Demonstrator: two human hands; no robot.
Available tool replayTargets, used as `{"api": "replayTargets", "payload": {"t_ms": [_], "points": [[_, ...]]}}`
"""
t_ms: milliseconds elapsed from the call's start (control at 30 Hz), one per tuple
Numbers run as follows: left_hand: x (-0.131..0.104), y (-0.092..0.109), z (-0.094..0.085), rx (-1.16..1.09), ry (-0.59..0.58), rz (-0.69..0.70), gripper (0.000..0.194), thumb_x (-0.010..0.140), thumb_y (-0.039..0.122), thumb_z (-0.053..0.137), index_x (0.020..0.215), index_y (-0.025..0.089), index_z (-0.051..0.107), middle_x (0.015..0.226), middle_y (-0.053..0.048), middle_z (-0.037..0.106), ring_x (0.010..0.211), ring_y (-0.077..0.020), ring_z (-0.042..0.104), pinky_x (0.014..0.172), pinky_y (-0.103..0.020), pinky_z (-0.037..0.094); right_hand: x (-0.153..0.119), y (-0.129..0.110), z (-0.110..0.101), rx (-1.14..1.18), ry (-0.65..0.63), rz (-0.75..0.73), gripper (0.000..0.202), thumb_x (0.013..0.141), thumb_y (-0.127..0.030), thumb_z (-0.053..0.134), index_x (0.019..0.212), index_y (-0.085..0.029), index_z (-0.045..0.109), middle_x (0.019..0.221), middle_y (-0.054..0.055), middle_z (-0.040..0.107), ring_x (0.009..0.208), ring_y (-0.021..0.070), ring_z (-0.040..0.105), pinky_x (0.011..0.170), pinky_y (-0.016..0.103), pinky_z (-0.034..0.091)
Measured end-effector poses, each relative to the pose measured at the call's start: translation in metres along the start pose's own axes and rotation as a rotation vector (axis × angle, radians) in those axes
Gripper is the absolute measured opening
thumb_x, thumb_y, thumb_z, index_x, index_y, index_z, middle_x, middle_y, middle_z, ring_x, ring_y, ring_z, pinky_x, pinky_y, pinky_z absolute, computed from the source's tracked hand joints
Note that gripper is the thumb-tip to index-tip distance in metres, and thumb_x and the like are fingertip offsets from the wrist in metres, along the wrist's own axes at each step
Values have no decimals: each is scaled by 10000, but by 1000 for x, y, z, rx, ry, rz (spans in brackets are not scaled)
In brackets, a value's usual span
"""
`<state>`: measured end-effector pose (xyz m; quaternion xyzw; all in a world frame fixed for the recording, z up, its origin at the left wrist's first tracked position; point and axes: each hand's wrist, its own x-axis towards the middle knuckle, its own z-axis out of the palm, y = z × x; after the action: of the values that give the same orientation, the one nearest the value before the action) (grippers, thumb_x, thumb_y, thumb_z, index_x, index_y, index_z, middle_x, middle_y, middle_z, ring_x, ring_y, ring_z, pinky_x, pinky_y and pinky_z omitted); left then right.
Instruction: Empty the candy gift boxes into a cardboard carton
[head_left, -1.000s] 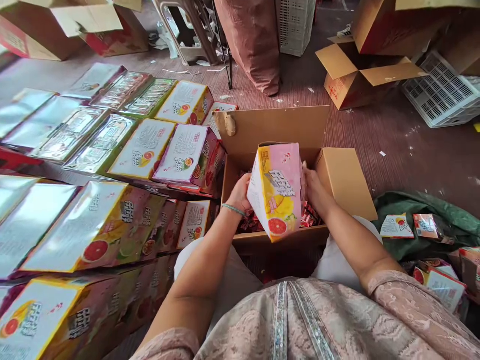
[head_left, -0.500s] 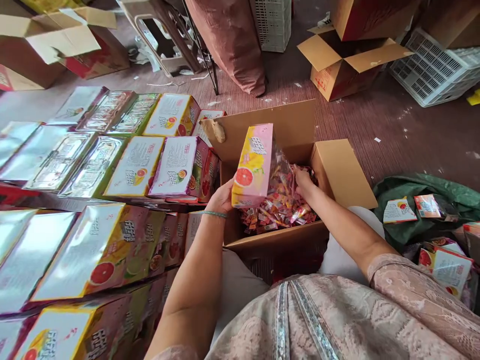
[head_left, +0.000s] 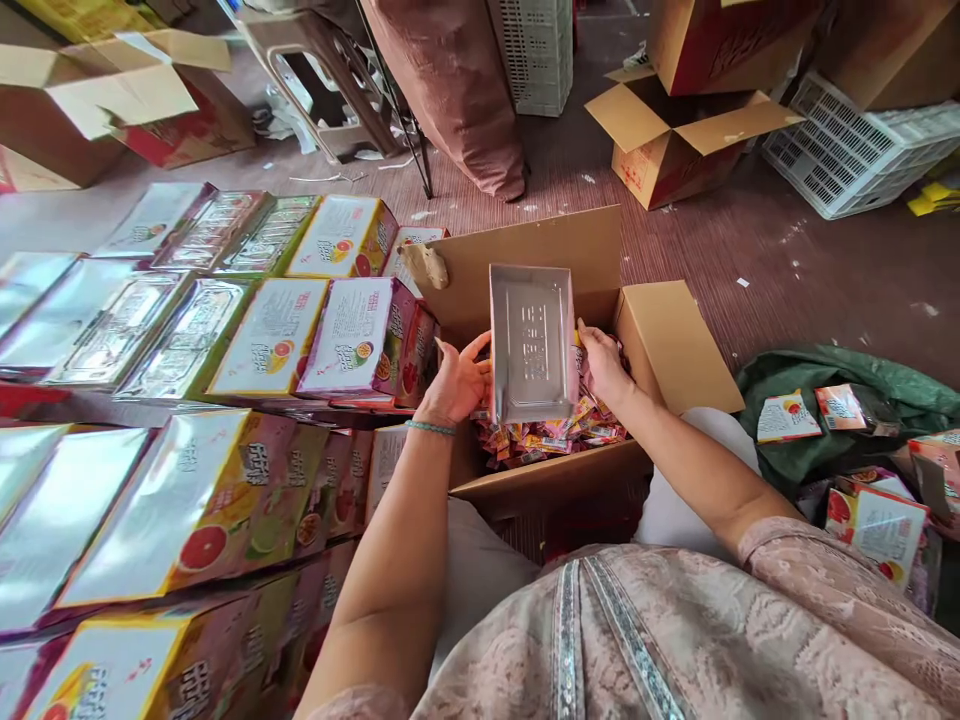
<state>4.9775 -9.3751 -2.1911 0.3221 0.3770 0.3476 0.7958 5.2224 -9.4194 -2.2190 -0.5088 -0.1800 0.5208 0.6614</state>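
Carpeted floor | stacked boxes [head_left: 247, 340] left | carton [head_left: 675, 345] of sweets [head_left: 555, 440] | hands grip silver-lined tray [head_left: 531, 340]

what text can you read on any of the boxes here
None can be quoted.
Silver box held by left hand and right hand: embossed characters, too faint to read.
Fruit-printed boxes: large stylised characters and small print, blurred.
Open carton: red print, too small.

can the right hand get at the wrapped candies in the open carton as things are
Probably yes. The right hand already sits over the candies in the carton, whose top is open; it only grips the edge of the silver-lined box held above them.
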Motion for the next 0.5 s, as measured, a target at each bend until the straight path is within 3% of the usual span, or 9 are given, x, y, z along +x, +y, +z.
{"api": "replayTargets", "payload": {"t_ms": [67, 133, 200, 267, 367, 433, 500], "points": [[0, -4, 8, 62, -8, 26, 1017, 623, 607, 1010, 1469, 209, 611, 1036, -86, 829, 906, -285, 793, 822, -357, 641, -16, -12, 0, 18, -47, 29, 623, 610, -703, 975, 773, -228, 606, 725, -50, 637, 681, 124, 551, 657, 265, 485], [-2, -7, 23, 77, -17, 77, 963, 583, 324, 1040, 1443, 231, 618, 1098, -73, 824, 968, -279, 789, 865, -338, 628, -35, -25, -1, 30, -133, 81, 664, 557, -720, 997, 795, -235, 609, 740, -52, 646, 671, 132, 584, 663, 282, 524], [-5, -10, 41, 54, -17, 123, 880, 610, 208, 990, 1415, 233, 634, 1160, -78, 814, 1049, -289, 775, 918, -337, 615, -53, -39, 0, 30, -201, 122, 695, 508, -697, 1026, 830, -241, 611, 767, -52, 673, 674, 141, 623, 683, 299, 564], [-8, -15, 59, 40, -12, 155, 834, 644, 197, 966, 1409, 241, 638, 1190, -81, 805, 1067, -284, 765, 932, -328, 604, -68, -55, -2, 10, -195, 124, 699, 473, -613, 1056, 879, -245, 620, 791, -56, 695, 681, 141, 647, 693, 299, 585], [-14, -28, 80, 129, -107, 169, 918, 680, 264, 977, 1511, 246, 589, 1153, -84, 800, 1003, -258, 757, 908, -317, 587, -91, -91, -16, -88, -39, 9, 608, 470, -407, 1042, 901, -233, 650, 800, -69, 687, 672, 110, 627, 656, 256, 566], [-17, -33, 87, 297, -208, 150, 1038, 721, 339, 969, 1636, 225, 494, 1031, -73, 797, 895, -230, 739, 865, -320, 570, -104, -124, -38, -192, 130, -132, 466, 496, -254, 979, 844, -213, 672, 778, -65, 666, 668, 88, 598, 633, 231, 533], [-19, -26, 83, 526, -229, 167, 1095, 762, 430, 947, 1695, 172, 435, 955, -70, 784, 838, -221, 712, 836, -328, 543, -110, -163, -68, -303, 366, -263, 319, 543, -132, 903, 775, -204, 696, 740, -47, 646, 650, 83, 575, 610, 253, 503]]}}
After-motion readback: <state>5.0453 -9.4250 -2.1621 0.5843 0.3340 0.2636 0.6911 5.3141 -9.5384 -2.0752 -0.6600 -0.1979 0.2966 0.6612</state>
